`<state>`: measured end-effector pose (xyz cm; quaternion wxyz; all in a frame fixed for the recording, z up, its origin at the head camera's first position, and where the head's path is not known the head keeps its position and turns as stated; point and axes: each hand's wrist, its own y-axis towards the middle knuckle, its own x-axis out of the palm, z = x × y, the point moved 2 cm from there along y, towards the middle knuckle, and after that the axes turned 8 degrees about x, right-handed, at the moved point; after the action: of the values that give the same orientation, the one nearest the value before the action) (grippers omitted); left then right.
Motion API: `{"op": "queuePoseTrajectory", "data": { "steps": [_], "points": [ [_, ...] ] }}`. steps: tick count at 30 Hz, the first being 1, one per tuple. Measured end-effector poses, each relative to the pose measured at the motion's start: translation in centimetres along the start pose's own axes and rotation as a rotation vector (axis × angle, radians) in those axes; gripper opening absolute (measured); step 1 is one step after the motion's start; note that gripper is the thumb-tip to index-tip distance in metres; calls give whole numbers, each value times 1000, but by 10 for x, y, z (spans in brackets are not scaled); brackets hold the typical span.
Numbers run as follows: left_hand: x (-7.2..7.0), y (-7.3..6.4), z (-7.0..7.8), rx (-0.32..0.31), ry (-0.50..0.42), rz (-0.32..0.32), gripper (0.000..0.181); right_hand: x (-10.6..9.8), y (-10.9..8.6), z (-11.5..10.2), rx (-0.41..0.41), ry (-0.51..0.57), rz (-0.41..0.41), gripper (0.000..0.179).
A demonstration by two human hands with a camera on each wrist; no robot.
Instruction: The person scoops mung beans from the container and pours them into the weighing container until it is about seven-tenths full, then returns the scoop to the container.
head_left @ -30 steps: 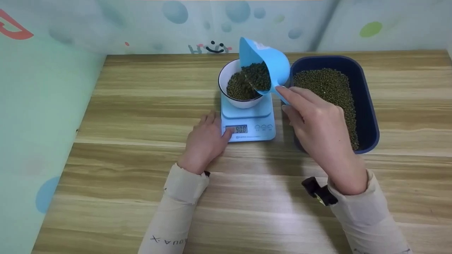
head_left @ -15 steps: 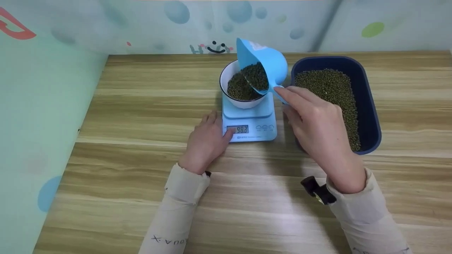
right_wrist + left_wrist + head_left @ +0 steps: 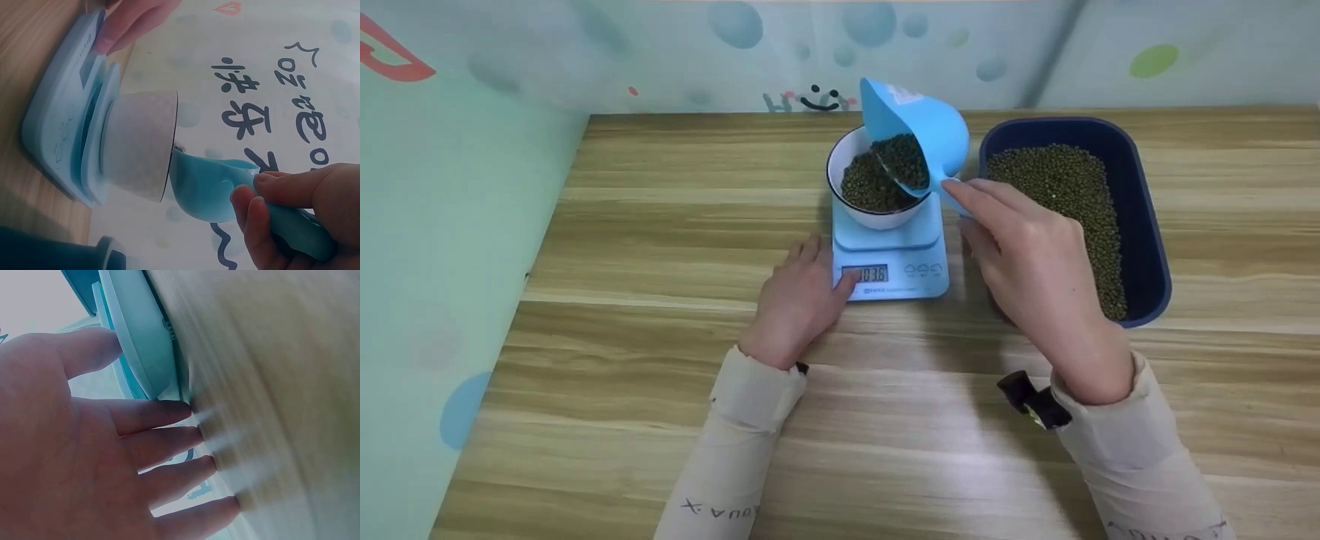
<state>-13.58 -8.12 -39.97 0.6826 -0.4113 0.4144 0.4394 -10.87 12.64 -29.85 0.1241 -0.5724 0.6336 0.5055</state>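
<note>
My right hand [image 3: 1035, 262] grips the handle of a light blue scoop [image 3: 949, 135], tilted with its lip at the rim of a white bowl [image 3: 877, 220]. Small dark green beans, like mung beans, lie in the scoop and in the bowl beneath it. The bowl stands on a light blue kitchen scale [image 3: 915, 289], whose display reads about 103.6, its left end partly covered by my thumb. At the scale's left edge my left hand [image 3: 799, 300] rests, thumb on the scale's front and fingertips on the table, as the left wrist view shows.
A dark blue tub [image 3: 1147, 255] of the same beans stands right of the scale, partly under my right hand. Behind the wooden table [image 3: 660, 247] rises a printed wall [image 3: 660, 60], and another wall borders it on the left.
The scale reading has climbed from 90.0 through 98.3 to about 103.6. The scoop has shifted slightly left over the bowl. My left hand stays in place.
</note>
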Motion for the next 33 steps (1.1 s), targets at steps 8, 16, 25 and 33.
{"op": "queuePoseTrajectory", "data": {
  "steps": [8,16,25,33],
  "points": [
    [0,-1,-1,7,-2,15,64,2,2,3,-4,-12,25,34],
    [0,0,-1,2,-2,11,65,3,4,8,12,-9,46,33],
    [0,-1,0,12,4,21,67,3,5,14,30,-6,52,34],
    [0,-1,0,6,-3,26,65,3,5,14,26,8,53,35]
  ]
}}
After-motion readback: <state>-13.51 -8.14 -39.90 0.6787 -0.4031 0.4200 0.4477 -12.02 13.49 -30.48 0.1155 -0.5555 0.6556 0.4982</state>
